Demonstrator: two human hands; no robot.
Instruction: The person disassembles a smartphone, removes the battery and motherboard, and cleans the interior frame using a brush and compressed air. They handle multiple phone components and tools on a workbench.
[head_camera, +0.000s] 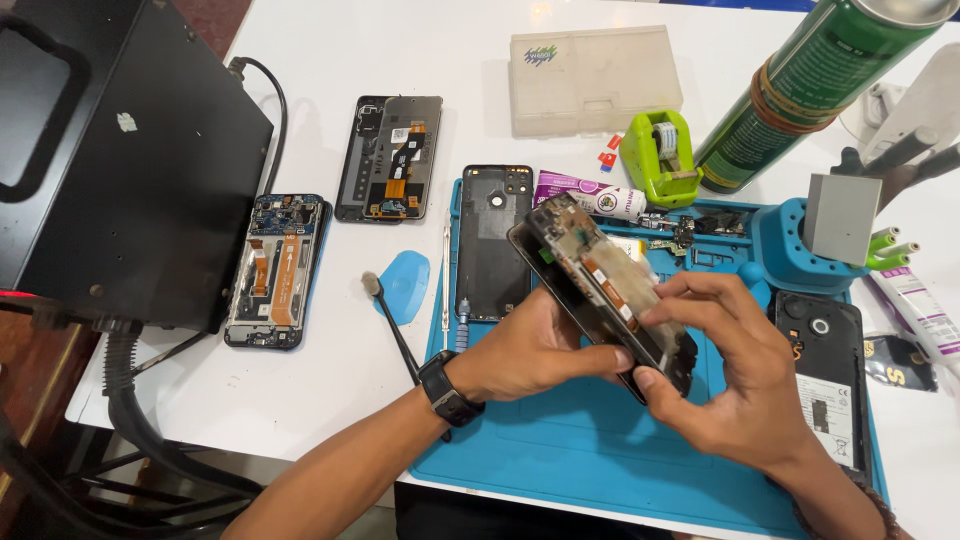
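An opened phone (600, 290), back cover off and inner boards and flex cables exposed, is held tilted above the middle of the blue work mat (560, 450). It is cradled from beneath by the left hand (530, 350), fingers curled around its lower edge, a black wristwatch (448, 390) worn on that wrist. The right hand (735, 370) is closed on the phone's near end, thumb under the frame and fingertips (665, 310) pressed on the exposed interior.

On the mat, just beyond the left hand, a black back cover (490, 240) lies flat, a thin screwdriver (447, 270) along the mat's left edge. Another black phone back (830, 370) lies at the mat's right edge, beside the right wrist.

On the white table (330, 370), left of the mat: a blue plastic pick (405, 285), a black spudger (395, 330), two more opened phones (275, 268) (390, 158), and a large black box (130, 150) at the left edge. Toward the far edge: a clear plastic case (590, 80), a green tape dispenser (660, 155), a green spray can (810, 90), and a blue tool stand (800, 240) at the mat's far right corner.
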